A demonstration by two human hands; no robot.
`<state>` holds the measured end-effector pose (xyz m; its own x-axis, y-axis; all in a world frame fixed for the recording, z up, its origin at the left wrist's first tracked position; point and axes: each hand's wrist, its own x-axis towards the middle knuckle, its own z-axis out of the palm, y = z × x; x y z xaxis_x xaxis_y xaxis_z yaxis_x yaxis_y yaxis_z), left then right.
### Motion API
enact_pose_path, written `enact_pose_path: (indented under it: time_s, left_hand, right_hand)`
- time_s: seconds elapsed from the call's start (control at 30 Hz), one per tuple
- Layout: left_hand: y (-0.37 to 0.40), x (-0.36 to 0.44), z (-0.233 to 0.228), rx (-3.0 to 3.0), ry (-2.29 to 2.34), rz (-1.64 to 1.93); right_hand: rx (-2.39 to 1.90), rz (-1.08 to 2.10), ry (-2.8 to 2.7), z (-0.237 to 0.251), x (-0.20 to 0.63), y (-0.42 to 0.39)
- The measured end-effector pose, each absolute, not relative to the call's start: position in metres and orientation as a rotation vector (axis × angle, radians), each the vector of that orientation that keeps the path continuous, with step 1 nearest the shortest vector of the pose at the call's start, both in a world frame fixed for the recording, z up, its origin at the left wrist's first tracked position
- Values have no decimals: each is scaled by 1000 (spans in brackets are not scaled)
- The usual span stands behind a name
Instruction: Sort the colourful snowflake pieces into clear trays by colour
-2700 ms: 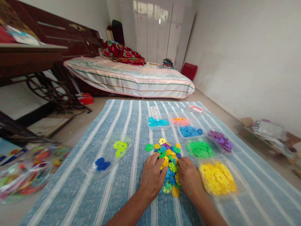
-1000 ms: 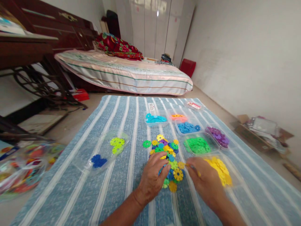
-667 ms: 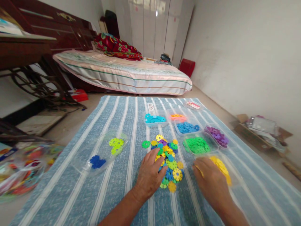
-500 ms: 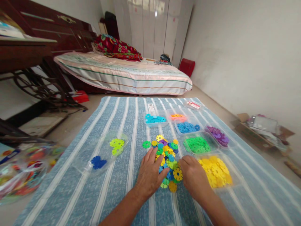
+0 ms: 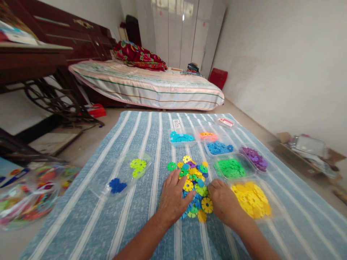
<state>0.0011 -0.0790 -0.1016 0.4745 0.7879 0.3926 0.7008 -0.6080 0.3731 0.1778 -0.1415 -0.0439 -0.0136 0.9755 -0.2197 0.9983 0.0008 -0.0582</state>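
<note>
Centrally, on striped blue mat [image 5: 141, 224]: mixed pile of snowflake discs [image 5: 193, 184]. Left hand [image 5: 172, 200] flat, fingers spread, on pile; right hand [image 5: 226, 204] resting palm-down, touching pile, beside yellow-disc tray [image 5: 273, 220].

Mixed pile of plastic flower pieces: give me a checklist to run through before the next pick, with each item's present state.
1. Left hand rests on the mixed pile: ok.
2. Right hand at the pile's right edge, beside the yellow tray: ok.
3. Either hand pinching a piece: cannot tell, fingertips are hidden.
4. Yellow tray has room on top: ok, though well filled.
5. Green tray and purple tray lie uncovered beyond the right hand: ok.
6. Pile fully sorted: not ok, several colours remain mixed.
</note>
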Motion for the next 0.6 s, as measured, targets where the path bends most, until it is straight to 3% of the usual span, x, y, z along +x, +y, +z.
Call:
enact_pose_path:
  time_s: [0.4,0.6]
  left_hand:
    - [-72,-1,-103,2550,1265,952]
    - [-68,-1,-102,2589,1307,998]
  right_hand:
    - [2272,-255,2365,-35,188,-154]
    - [2442,272,2223,-5,229,-181]
